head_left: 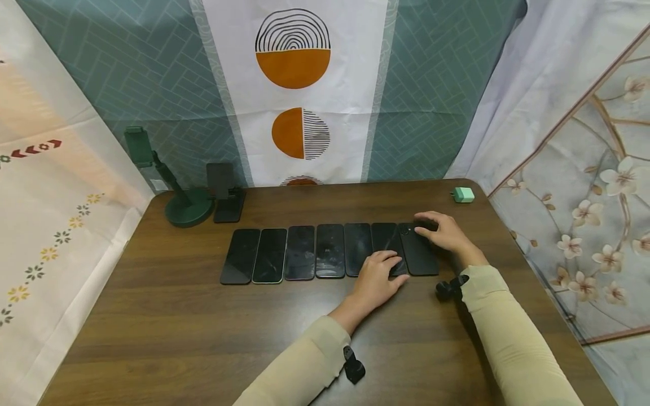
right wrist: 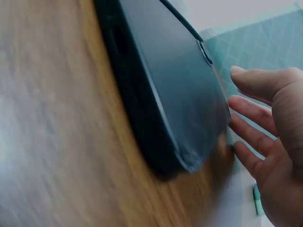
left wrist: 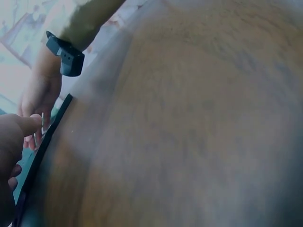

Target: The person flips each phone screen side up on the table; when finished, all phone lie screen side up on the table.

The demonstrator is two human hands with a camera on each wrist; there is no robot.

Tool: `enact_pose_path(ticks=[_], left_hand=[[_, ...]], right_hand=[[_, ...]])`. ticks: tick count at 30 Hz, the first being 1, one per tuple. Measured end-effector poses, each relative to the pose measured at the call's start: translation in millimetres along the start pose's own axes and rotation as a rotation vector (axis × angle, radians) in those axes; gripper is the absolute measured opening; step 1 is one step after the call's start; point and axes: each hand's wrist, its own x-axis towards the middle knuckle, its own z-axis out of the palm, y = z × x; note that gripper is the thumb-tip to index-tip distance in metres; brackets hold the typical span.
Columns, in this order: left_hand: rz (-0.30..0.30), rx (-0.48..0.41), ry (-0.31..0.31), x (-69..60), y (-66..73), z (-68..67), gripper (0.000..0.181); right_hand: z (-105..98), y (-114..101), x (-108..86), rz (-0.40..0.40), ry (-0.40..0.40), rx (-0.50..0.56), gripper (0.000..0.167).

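Note:
Several dark phones lie side by side in a row, the leftmost phone (head_left: 240, 256) at the row's left end. The rightmost phone (head_left: 420, 254) lies back up, its camera bump toward the far end. My right hand (head_left: 447, 234) is at that phone's far right corner, thumb apart from the fingers. In the right wrist view, the right hand's fingers (right wrist: 253, 125) extend beside the phone (right wrist: 180, 90). My left hand (head_left: 378, 279) reaches over the phones just left of it, partly hiding them. In the left wrist view, its thumb (left wrist: 29, 124) is near a phone's edge (left wrist: 47, 142).
A green round-based stand (head_left: 189, 208) and a black phone stand (head_left: 228, 206) occupy the back left of the wooden table (head_left: 203, 332). A small green charger plug (head_left: 463, 195) sits at the back right. Fabric (head_left: 426, 113) hangs behind the table.

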Motion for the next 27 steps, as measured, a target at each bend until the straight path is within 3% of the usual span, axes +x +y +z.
enact_pose_path(ticks=[10, 19, 27], left_hand=[[0.058, 0.058, -0.048, 10.3, 11.0, 10.5, 0.042], [0.067, 0.106, -0.055, 16.8, 15.0, 21.6, 0.044], [0.034, 0.112, -0.031, 19.7, 15.3, 25.7, 0.043]], right_hand=[[-4.5, 3.1, -3.7, 0.011, -0.068, -0.033, 0.052], [-0.7, 5.9, -4.2, 0.029, -0.021, -0.036, 0.050], [0.3, 6.1, -8.4, 0.037, 0.015, -0.034, 0.050]])
